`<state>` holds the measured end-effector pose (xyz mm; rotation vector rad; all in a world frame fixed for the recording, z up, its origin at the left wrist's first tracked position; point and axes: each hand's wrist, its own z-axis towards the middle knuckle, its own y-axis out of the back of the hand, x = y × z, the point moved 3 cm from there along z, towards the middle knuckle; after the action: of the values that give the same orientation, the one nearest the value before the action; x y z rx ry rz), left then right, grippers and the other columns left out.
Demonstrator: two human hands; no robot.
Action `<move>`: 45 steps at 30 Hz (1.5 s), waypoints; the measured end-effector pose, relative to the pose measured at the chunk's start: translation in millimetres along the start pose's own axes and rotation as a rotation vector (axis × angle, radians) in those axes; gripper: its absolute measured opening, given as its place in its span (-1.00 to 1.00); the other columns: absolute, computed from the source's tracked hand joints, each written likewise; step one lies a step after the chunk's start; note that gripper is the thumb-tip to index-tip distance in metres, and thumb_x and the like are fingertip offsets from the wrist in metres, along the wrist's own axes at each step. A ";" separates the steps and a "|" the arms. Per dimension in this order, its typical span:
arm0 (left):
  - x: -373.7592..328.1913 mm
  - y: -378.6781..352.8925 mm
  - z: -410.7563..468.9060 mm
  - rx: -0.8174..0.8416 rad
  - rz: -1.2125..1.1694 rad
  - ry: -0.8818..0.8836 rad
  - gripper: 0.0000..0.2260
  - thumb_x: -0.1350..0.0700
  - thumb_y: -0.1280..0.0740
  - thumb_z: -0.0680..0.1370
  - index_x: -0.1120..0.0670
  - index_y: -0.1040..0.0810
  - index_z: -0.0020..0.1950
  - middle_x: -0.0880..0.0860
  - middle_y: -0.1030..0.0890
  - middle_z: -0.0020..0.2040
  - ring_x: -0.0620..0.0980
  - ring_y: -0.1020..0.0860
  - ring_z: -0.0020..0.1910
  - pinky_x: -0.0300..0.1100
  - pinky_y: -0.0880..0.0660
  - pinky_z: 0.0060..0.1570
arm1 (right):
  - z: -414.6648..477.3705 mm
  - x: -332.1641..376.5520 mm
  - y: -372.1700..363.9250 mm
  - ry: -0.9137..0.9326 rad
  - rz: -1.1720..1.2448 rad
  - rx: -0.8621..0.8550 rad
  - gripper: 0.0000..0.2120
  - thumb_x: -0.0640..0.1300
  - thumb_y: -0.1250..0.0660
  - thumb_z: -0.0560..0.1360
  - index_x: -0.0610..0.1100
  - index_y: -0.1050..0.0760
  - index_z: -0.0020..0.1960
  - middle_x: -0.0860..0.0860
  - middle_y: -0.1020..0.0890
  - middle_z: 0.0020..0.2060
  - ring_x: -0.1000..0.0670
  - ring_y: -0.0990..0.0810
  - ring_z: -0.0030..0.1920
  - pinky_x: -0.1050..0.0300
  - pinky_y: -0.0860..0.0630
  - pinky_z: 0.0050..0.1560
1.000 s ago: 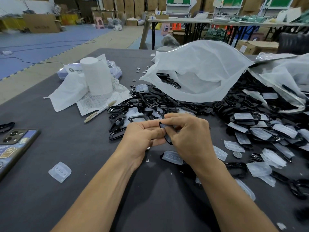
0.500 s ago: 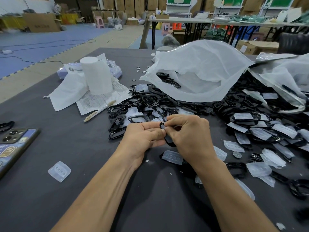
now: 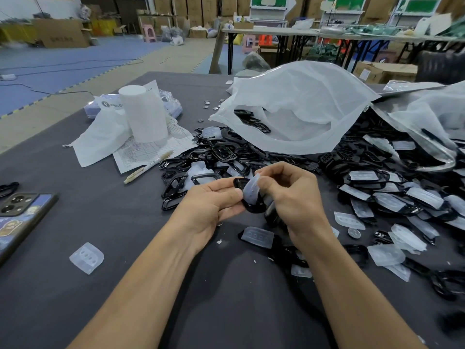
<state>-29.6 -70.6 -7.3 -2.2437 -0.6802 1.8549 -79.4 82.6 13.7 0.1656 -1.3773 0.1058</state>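
Note:
Above the dark table [image 3: 125, 222], my left hand [image 3: 208, 205] pinches a black plastic ring [image 3: 251, 207] by its left side. My right hand [image 3: 292, 195] pinches a translucent silicone pad [image 3: 251, 191] with small holes, held against the ring's front. Behind and to the right of my hands lies a heap of black rings [image 3: 221, 152], and several rings with pads fitted [image 3: 392, 195] are spread at the right. One loose pad [image 3: 258, 236] lies just below my hands, another loose pad [image 3: 86, 258] at the near left.
A large white bag [image 3: 302, 114] lies open behind the heap, a second bag [image 3: 427, 114] at the right. A paper roll [image 3: 143, 113], a printed sheet [image 3: 151, 147] and a pen [image 3: 148, 167] sit at the back left. A phone [image 3: 17, 220] lies at the left edge, a coin [image 3: 354, 233] at the right.
My hands have tilted apart a little, and the translucent pad, earlier hidden between my fingers, now shows against the ring's front.

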 end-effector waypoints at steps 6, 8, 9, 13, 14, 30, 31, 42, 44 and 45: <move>-3.7 4.9 1.9 -0.038 -0.028 0.017 -0.81 0.41 -0.33 0.57 0.18 -0.68 0.04 0.10 -0.77 -0.15 -0.07 -0.75 -0.22 -0.29 -0.63 -0.26 | 1.6 -4.4 1.0 -0.301 0.682 0.254 -0.87 -0.32 -0.34 0.52 -0.11 -0.49 -0.12 -0.06 -0.57 -0.21 -0.01 -0.50 -0.22 0.17 -0.42 -0.11; -4.2 6.3 2.3 -0.052 -0.028 0.011 -0.81 0.41 -0.34 0.57 0.19 -0.68 0.04 0.09 -0.77 -0.17 -0.08 -0.74 -0.26 -0.29 -0.62 -0.27 | -0.2 -4.9 1.8 -0.355 0.866 0.323 -0.88 -0.31 -0.32 0.50 -0.13 -0.53 -0.02 -0.04 -0.56 -0.24 0.01 -0.52 -0.23 0.16 -0.49 -0.10; -4.1 6.5 2.7 -0.059 -0.026 0.008 -0.81 0.41 -0.34 0.57 0.19 -0.67 0.04 0.09 -0.76 -0.17 -0.09 -0.73 -0.27 -0.29 -0.62 -0.28 | -1.2 -4.4 2.6 -0.353 0.908 0.361 -0.84 -0.33 -0.31 0.49 -0.12 -0.57 -0.01 -0.04 -0.58 -0.23 0.01 -0.55 -0.22 0.15 -0.53 -0.08; -3.9 5.9 2.9 -0.075 -0.015 -0.007 -0.81 0.42 -0.34 0.57 0.18 -0.68 -0.02 0.08 -0.76 -0.20 -0.11 -0.71 -0.33 -0.30 -0.61 -0.32 | -3.0 0.0 1.4 -0.215 0.799 0.467 -0.74 -0.41 -0.36 0.39 -0.07 -0.61 -0.30 -0.03 -0.63 -0.23 0.02 -0.60 -0.19 0.16 -0.59 -0.04; -4.5 6.2 2.7 -0.079 -0.011 -0.014 -0.80 0.42 -0.34 0.57 0.17 -0.69 -0.03 0.08 -0.76 -0.19 -0.11 -0.72 -0.32 -0.30 -0.62 -0.31 | -2.4 0.5 0.7 -0.192 0.761 0.461 -0.72 -0.43 -0.40 0.35 -0.07 -0.59 -0.35 -0.03 -0.63 -0.23 0.00 -0.59 -0.18 0.15 -0.57 -0.02; -3.8 10.4 4.0 -0.130 0.038 -0.066 -0.78 0.43 -0.37 0.54 0.14 -0.72 -0.09 0.11 -0.77 -0.13 -0.07 -0.74 -0.24 -0.28 -0.63 -0.27 | 3.0 -4.4 4.5 -0.064 0.659 0.346 -0.47 -0.65 -0.29 0.27 -0.01 -0.46 -0.51 0.05 -0.54 -0.42 0.06 -0.46 -0.24 0.28 -0.45 -0.10; -3.7 10.2 4.0 -0.131 0.035 -0.065 -0.76 0.43 -0.37 0.54 0.14 -0.73 -0.14 0.11 -0.77 -0.13 -0.07 -0.74 -0.25 -0.28 -0.63 -0.28 | 3.4 -5.4 4.9 -0.081 0.657 0.342 -0.44 -0.67 -0.25 0.31 -0.01 -0.46 -0.50 0.04 -0.54 -0.41 0.06 -0.47 -0.24 0.26 -0.44 -0.08; -4.3 18.6 5.2 -0.270 0.050 -0.094 -0.84 0.35 -0.45 0.53 0.17 -0.72 0.05 0.11 -0.77 -0.05 0.00 -0.76 -0.12 -0.26 -0.65 -0.19 | 37.8 -13.6 46.8 -0.194 -0.233 -0.406 -0.39 -0.35 -0.48 0.46 0.12 -0.51 0.39 0.10 -0.59 0.12 0.30 -0.59 -0.23 0.38 -0.50 -0.17; -6.4 20.5 4.8 -0.315 0.048 -0.135 -0.87 0.34 -0.46 0.53 0.15 -0.72 -0.01 0.12 -0.77 -0.07 0.01 -0.75 -0.15 -0.27 -0.64 -0.23 | 36.2 -6.8 36.9 -0.017 -0.457 -0.335 -0.47 -0.34 -0.42 0.45 0.16 -0.60 0.28 0.19 -0.61 0.00 0.32 -0.59 -0.18 0.51 -0.45 -0.19; -7.9 20.8 4.5 -0.331 0.041 -0.150 -0.85 0.34 -0.46 0.54 0.11 -0.75 -0.09 0.12 -0.77 -0.09 0.00 -0.74 -0.18 -0.28 -0.63 -0.26 | 38.1 -4.5 30.7 0.029 -0.548 -0.270 -0.52 -0.35 -0.37 0.45 0.12 -0.66 0.21 0.22 -0.65 -0.05 0.27 -0.62 -0.10 0.49 -0.50 -0.04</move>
<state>-29.8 -93.2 -9.5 -2.3384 -1.0425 2.0786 -122.4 106.1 17.9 0.3068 -1.2602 -0.5304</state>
